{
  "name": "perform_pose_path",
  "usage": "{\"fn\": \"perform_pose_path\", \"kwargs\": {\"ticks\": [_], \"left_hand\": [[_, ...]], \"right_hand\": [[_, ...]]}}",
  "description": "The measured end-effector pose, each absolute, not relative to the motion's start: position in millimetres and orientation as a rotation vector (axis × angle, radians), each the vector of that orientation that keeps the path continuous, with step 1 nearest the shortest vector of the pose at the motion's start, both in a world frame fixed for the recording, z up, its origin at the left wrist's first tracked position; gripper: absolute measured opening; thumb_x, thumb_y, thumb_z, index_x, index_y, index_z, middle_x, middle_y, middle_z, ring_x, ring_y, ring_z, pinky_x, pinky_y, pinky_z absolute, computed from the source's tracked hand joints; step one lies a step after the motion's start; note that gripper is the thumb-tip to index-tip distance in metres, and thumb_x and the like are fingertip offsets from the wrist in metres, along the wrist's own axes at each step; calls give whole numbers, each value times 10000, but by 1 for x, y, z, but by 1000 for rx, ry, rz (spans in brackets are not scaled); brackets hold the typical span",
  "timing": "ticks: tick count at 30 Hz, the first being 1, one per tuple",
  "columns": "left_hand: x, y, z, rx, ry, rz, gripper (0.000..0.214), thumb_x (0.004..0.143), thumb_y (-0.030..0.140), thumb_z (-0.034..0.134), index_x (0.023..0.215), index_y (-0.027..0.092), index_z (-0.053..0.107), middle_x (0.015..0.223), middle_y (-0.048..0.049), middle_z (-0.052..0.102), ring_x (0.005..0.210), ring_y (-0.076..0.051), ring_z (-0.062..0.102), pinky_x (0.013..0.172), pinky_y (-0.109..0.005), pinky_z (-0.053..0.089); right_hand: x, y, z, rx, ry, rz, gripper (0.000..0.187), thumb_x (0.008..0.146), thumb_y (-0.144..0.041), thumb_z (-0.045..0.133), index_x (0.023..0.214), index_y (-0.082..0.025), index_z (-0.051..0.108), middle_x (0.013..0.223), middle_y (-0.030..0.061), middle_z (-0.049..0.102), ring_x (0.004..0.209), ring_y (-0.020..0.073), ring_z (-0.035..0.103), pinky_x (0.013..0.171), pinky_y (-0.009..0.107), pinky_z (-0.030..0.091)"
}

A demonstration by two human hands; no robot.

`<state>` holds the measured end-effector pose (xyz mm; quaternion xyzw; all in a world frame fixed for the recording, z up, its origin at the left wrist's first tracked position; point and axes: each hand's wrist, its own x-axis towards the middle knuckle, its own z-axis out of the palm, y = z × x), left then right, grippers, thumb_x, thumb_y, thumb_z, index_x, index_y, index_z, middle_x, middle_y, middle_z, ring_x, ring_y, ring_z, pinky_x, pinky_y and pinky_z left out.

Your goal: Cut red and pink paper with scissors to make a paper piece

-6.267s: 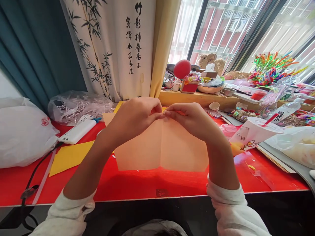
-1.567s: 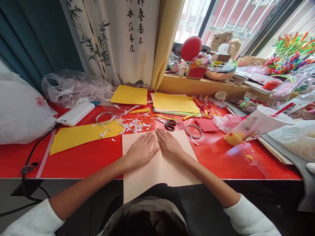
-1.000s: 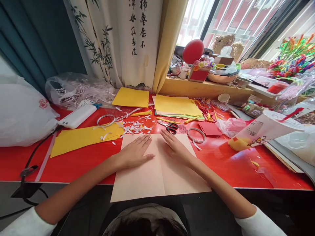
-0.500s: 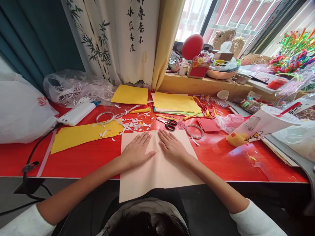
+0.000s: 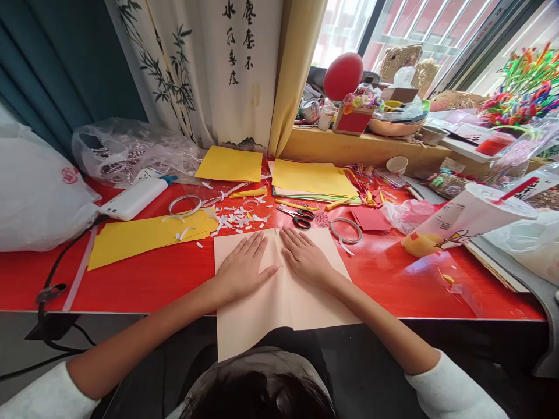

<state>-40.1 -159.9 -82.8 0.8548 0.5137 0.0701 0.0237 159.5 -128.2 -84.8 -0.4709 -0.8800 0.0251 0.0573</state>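
The peach paper sheet [image 5: 279,302] is lying in front of the person, its near edge hanging over the front edge of the red table [image 5: 152,282] toward the lap, its far edge sitting just short of the clutter. Both hands are pressing flat on its far half: the left hand [image 5: 242,270] and the right hand [image 5: 308,262] are resting palm down side by side, fingers stretched out and slightly spread, gripping nothing, fingertips nearly reaching the far edge. Bare red tabletop is lying open on both sides of the sheet. Just beyond the fingertips, black-handled scissors [image 5: 297,216] and white paper scraps [image 5: 238,221] are crowding in, with a tape ring [image 5: 346,230] beside the sheet's far right corner. Yellow paper [image 5: 144,235] is spreading to the left, a tipped drink cup [image 5: 463,218] is lying well off to the right, and a stack of yellow sheets [image 5: 312,179] is sitting farther back.
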Motion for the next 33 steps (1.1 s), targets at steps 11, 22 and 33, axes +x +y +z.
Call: {"fn": "perform_pose_path", "kwargs": {"ticks": [11, 22, 33], "left_hand": [[-41, -161, -83, 2662, 1575, 223, 651, 956, 457, 203, 1435, 29, 308, 1516, -155, 263, 1416, -233, 226, 1172, -404, 186], [-38, -164, -82, 2677, 1640, 161, 603, 960, 383, 208, 1437, 26, 305, 1519, -161, 251, 1417, -234, 216, 1173, -400, 181], [-66, -133, -76, 2744, 1313, 45, 657, 951, 496, 188, 1469, 96, 249, 1539, -112, 220, 1426, -225, 195, 1173, -416, 146]], "right_hand": [[159, -130, -84, -1441, -2664, 59, 583, 986, -363, 154, 1455, -42, 287, 1526, 104, 260, 1424, 215, 204, 1175, 373, 167], [160, -129, -86, -1433, -2648, 77, 584, 985, -373, 162, 1455, -52, 291, 1527, 100, 263, 1425, 213, 203, 1176, 369, 164], [163, -120, -85, -1362, -2675, 170, 587, 982, -378, 191, 1450, -39, 296, 1525, 142, 245, 1429, 226, 183, 1172, 406, 177]]}}
